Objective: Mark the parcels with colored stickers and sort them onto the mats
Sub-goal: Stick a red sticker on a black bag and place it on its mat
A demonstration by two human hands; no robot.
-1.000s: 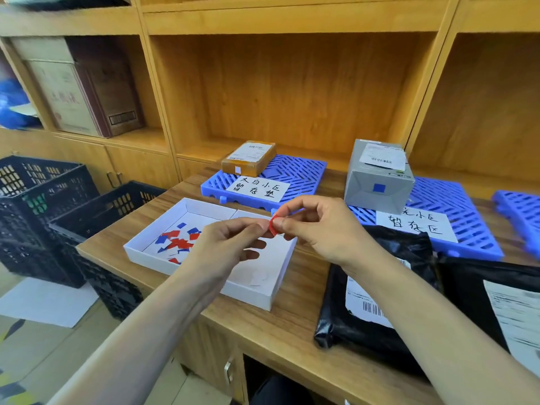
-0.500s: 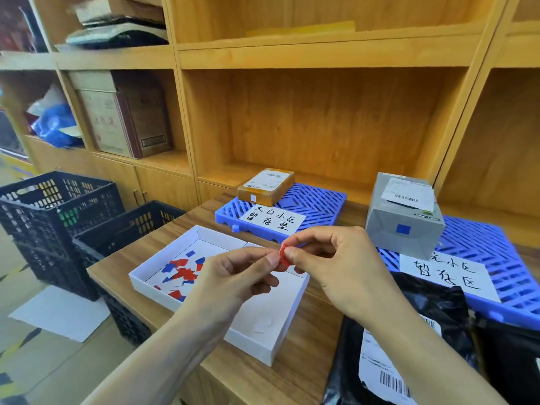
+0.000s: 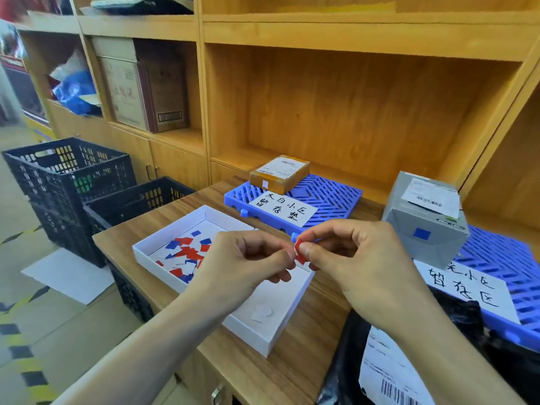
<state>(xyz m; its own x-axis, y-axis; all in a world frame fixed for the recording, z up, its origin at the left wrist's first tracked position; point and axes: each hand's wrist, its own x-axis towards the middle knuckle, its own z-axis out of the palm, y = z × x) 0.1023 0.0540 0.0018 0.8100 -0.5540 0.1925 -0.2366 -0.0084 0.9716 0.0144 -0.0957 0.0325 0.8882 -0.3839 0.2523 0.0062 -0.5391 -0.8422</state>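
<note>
Both hands meet over a white tray that holds several red and blue stickers. My left hand and my right hand pinch one small red sticker between their fingertips. A brown parcel lies on the left blue mat. On the right blue mat stands a grey box parcel with a blue sticker on its front. A black bag parcel with a white label lies at the lower right.
Two black crates stand on the floor left of the wooden counter. Wooden shelves rise behind the mats, with boxes in the left bay. White labels with handwriting lie on both mats.
The view has tilted upward, so the hands and counter sit lower in frame. Both hands keep pinching the red sticker, with fingertips shifted slightly on it.
</note>
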